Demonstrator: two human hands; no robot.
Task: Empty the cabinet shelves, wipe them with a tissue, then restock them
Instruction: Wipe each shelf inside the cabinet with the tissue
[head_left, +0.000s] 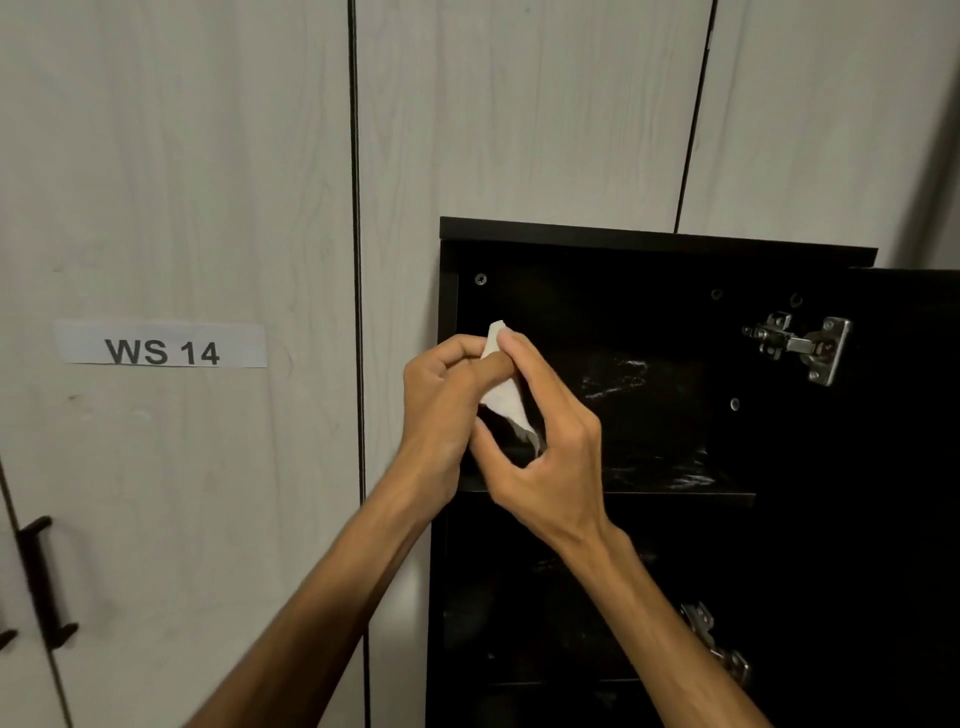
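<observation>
A black cabinet (649, 239) stands open in front of pale wooden panels, its door (909, 467) swung out to the right. A white tissue (503, 400) is pinched between both hands in front of the top compartment. My left hand (441, 410) grips the tissue from the left and my right hand (545, 441) holds it from the right with thumb and forefinger. Something dark and glossy, like a plastic bag (644, 415), lies on the top shelf (675, 499) behind the hands. The lower compartments are too dark to read.
Two metal hinges (802, 345) (717, 649) sit on the cabinet's right side. A paper label reading WS 14 (161, 345) is stuck on the pale panel at left, with black handles (47, 582) below it.
</observation>
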